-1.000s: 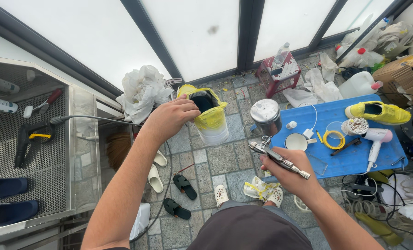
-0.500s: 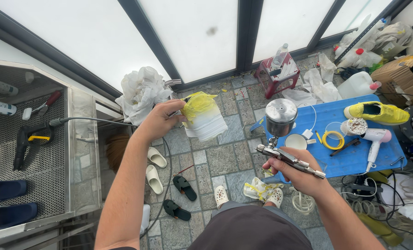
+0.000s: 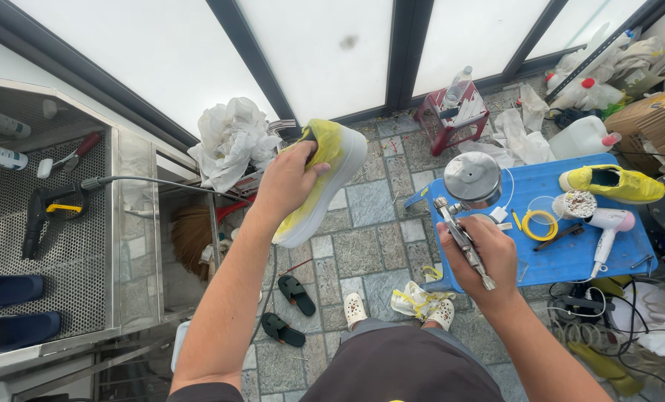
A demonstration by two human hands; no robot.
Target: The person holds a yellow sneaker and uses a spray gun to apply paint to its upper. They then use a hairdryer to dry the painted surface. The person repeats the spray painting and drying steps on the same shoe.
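Behind left hand [image 3: 288, 179] — shoe [image 3: 331, 182] half-hidden.

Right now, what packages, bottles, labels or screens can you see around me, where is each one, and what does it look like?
Clear plastic bottle: upright on the red stool by the window, pale cap.
White plastic jug: lying behind the blue table, red cap.
Brown cardboard box: far right, flaps open.
White spray bottles: lying on the perforated metal shelf at left, labels too small to make out.
No screens in view.
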